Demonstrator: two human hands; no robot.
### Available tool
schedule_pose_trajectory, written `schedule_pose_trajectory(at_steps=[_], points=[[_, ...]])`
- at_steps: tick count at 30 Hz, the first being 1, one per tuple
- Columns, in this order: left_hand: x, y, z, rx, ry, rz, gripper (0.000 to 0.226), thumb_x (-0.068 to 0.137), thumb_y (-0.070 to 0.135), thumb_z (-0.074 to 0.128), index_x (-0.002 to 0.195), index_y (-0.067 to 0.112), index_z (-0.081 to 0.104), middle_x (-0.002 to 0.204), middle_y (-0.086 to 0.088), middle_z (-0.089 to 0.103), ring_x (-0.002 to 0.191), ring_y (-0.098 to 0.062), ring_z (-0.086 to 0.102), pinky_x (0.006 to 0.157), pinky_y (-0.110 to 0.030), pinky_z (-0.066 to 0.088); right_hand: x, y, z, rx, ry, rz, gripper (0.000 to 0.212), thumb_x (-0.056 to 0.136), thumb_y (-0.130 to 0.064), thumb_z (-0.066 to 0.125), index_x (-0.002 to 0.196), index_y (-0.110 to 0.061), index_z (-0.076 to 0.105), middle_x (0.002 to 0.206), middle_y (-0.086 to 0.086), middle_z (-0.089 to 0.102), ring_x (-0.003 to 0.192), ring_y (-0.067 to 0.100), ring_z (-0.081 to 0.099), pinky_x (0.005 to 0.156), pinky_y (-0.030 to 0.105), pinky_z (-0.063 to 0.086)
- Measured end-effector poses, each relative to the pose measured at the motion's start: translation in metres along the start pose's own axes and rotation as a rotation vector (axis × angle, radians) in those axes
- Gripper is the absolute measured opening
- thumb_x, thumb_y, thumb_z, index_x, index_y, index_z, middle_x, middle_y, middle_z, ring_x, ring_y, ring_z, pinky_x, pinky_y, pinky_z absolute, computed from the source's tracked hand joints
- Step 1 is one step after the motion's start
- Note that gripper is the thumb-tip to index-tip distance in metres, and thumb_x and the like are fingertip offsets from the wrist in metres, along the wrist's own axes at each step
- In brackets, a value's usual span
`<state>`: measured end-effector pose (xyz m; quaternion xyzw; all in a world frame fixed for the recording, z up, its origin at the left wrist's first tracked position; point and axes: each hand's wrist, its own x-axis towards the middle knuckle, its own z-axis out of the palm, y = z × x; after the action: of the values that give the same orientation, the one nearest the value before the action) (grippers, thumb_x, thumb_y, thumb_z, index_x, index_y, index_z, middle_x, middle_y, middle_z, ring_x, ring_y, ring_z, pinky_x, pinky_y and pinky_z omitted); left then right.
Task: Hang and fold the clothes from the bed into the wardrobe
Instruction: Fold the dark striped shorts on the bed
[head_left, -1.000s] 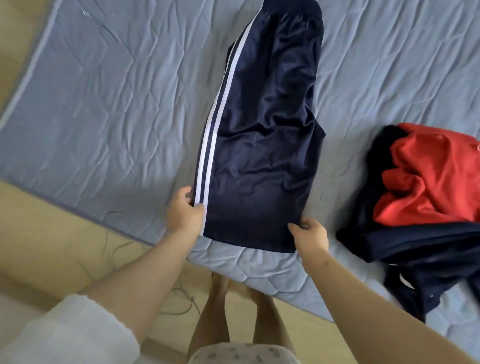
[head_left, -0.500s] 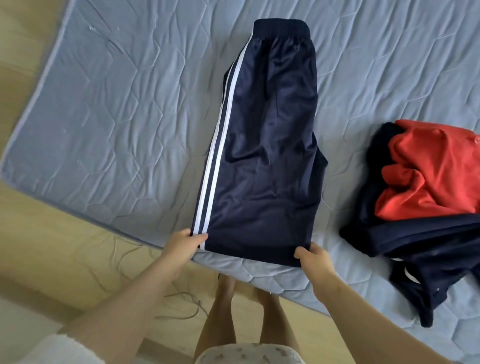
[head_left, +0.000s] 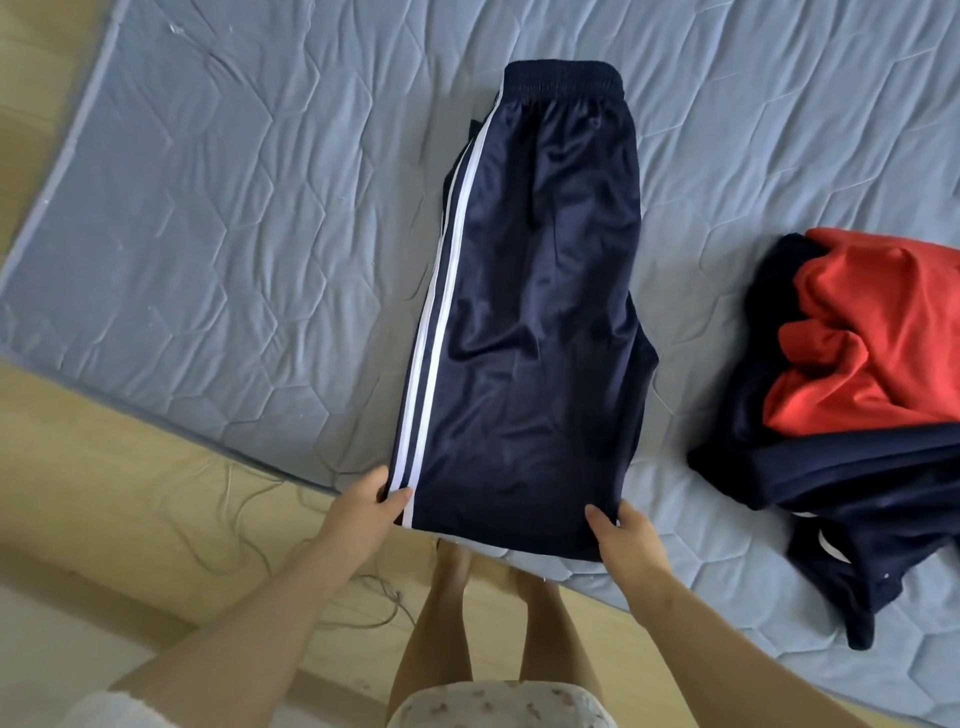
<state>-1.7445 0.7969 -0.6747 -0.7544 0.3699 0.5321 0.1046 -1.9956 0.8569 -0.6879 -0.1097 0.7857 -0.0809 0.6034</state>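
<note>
Navy shorts (head_left: 530, 322) with two white side stripes lie flat and folded lengthwise on the blue quilted mattress (head_left: 234, 218), waistband at the far end. My left hand (head_left: 366, 506) pinches the striped near-left hem corner. My right hand (head_left: 621, 538) pinches the near-right hem corner. The hem sits at the mattress's near edge. A heap of clothes lies to the right: a red garment (head_left: 883, 332) on top of dark navy ones (head_left: 852, 483).
The mattress lies on a pale wooden floor (head_left: 104, 483). A thin cable (head_left: 249, 493) trails on the floor beside the near edge. My bare legs and feet (head_left: 457, 613) stand against that edge.
Both hands have drawn the shorts' hem toward me to the mattress's near edge, and the view has shifted so the waistband now shows fully. The heap has not moved.
</note>
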Motion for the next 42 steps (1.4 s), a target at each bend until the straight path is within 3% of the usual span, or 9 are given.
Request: schedule_pose_trajectory(at_steps=[5, 12, 15, 21, 24, 27, 31, 37, 42], points=[[0.005, -0.001, 0.003, 0.000, 0.087, -0.213, 0.015, 0.077, 0.003, 0.051, 0.070, 0.014, 0.057, 0.076, -0.008, 0.059, 0.069, -0.023, 0.052, 0.055, -0.026, 0.036, -0.006, 0.000, -0.002, -0.051, -0.051, 0.149, 0.008, 0.087, -0.013, 0.051, 0.080, -0.012, 0.055, 0.077, 0.004, 0.059, 0.073, 0.020, 0.054, 0.060, 0.029, 0.041], [0.003, -0.005, 0.009, -0.038, 0.031, -0.346, 0.038, 0.081, 0.033, 0.063, 0.107, 0.006, 0.056, 0.092, -0.006, 0.060, 0.085, -0.024, 0.057, 0.073, -0.030, 0.047, -0.011, 0.001, 0.000, -0.253, -0.022, 0.198, 0.017, 0.083, -0.017, 0.051, 0.095, -0.005, 0.055, 0.080, 0.006, 0.056, 0.080, 0.026, 0.053, 0.071, 0.031, 0.041], [-0.001, -0.005, 0.006, -0.004, 0.085, -0.159, 0.036, 0.083, 0.035, 0.065, 0.103, 0.005, 0.059, 0.090, -0.007, 0.063, 0.083, -0.025, 0.059, 0.076, -0.033, 0.050, -0.019, 0.003, 0.006, -0.575, 0.177, 0.031, 0.032, 0.083, -0.021, 0.053, 0.112, -0.011, 0.046, 0.108, 0.008, 0.053, 0.104, 0.030, 0.049, 0.085, 0.037, 0.040], [-0.019, -0.001, 0.019, 0.341, 0.372, 0.388, 0.067, 0.079, 0.009, 0.069, 0.139, 0.020, 0.039, 0.128, -0.014, 0.045, 0.093, -0.032, 0.058, 0.070, -0.036, 0.049, -0.032, -0.003, 0.018, -1.011, 0.446, -0.869, 0.065, 0.054, -0.009, 0.080, 0.117, -0.012, 0.064, 0.121, 0.016, 0.060, 0.104, 0.036, 0.060, 0.084, 0.045, 0.050], [-0.018, -0.007, 0.028, 0.786, 0.456, 0.764, 0.065, 0.060, 0.026, 0.086, 0.120, 0.017, 0.063, 0.127, -0.020, 0.055, 0.099, -0.040, 0.062, 0.076, -0.047, 0.053, -0.021, 0.000, 0.024, -1.258, 0.078, -0.771, 0.073, 0.080, -0.034, 0.065, 0.144, -0.023, 0.032, 0.154, 0.008, 0.021, 0.141, 0.030, 0.022, 0.111, 0.043, 0.024], [-0.014, -0.011, 0.033, 1.192, 0.272, 0.700, 0.079, 0.059, 0.056, 0.077, 0.129, 0.026, 0.056, 0.144, -0.011, 0.042, 0.128, -0.040, 0.043, 0.101, -0.059, 0.034, -0.008, 0.011, 0.029, -1.377, -0.060, -0.655, 0.089, 0.084, -0.048, 0.057, 0.149, -0.024, 0.001, 0.157, 0.004, -0.010, 0.145, 0.029, -0.009, 0.116, 0.044, 0.005], [-0.005, -0.017, 0.037, 1.404, 0.368, 0.684, 0.078, 0.068, 0.023, 0.075, 0.138, 0.032, 0.042, 0.149, -0.010, 0.035, 0.137, -0.034, 0.031, 0.109, -0.057, 0.020, -0.001, 0.016, 0.034, -1.443, 0.016, -0.626, 0.087, 0.090, -0.020, 0.054, 0.148, -0.021, -0.010, 0.156, 0.009, -0.019, 0.144, 0.032, -0.012, 0.115, 0.050, 0.006], [0.000, -0.019, 0.022, 1.298, 0.484, 1.056, 0.033, 0.080, 0.009, 0.052, 0.103, 0.019, 0.072, 0.118, -0.010, 0.066, 0.120, -0.029, 0.055, 0.096, -0.060, 0.039, -0.005, 0.008, 0.033, -1.330, -0.016, -0.593, 0.060, 0.096, -0.010, 0.033, 0.150, -0.023, 0.009, 0.159, 0.002, -0.002, 0.146, 0.027, -0.002, 0.117, 0.043, 0.010], [-0.022, -0.010, 0.003, 1.155, 0.100, 0.879, 0.036, 0.083, 0.006, 0.056, 0.115, 0.018, 0.066, 0.116, -0.001, 0.067, 0.120, -0.020, 0.055, 0.112, -0.052, 0.021, -0.029, -0.005, 0.024, -1.148, -0.147, -0.477, 0.053, 0.091, -0.004, 0.034, 0.138, -0.028, 0.040, 0.142, 0.000, 0.044, 0.130, 0.025, 0.040, 0.101, 0.034, 0.036]])
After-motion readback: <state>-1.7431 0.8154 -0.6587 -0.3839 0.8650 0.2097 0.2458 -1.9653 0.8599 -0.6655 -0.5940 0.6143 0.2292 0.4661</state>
